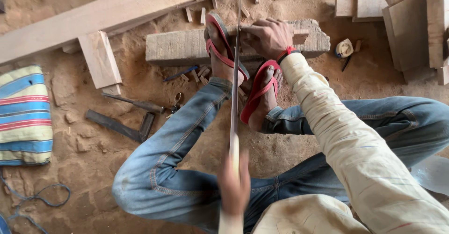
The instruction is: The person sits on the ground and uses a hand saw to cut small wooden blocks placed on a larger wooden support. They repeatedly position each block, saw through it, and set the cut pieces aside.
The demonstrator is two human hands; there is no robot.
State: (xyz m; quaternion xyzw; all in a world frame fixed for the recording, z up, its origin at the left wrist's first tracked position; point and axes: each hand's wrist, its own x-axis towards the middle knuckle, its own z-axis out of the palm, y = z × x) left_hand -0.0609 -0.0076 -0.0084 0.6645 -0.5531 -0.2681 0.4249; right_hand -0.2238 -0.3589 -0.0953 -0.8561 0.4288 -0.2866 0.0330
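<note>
**Hand saw on a foot-clamped timber block**

At centre frame in the head view, a hand saw [235,93] runs as a thin vertical line from the lower middle up to the upper middle, seen edge-on. Its blade crosses a rough grey timber block [187,47] lying on the sandy floor in the upper centre.

The left hand [234,189], low in the frame and motion-blurred, has its fingers wrapped closed around the saw's pale handle. The right hand [269,37], upper centre, rests on the block just right of the blade, fingers curled down over the top face and pressing on it; a red band sits at the wrist. Two feet in red sandals [224,51] brace the work, one on top of the block left of the blade, the other against its near side.

Handling judgement: the blade looks thin and likely to flex sideways, so it is best held only at the handle. The block appears heavy, stiff and coarse-surfaced, giving good grip on its top face away from the cut.

Left of the legs lie a hammer [135,104] and a dark try square [122,127]. A striped bag [23,114] occupies the left edge, a long plank [93,16] the upper left, stacked boards [411,23] the upper right.
</note>
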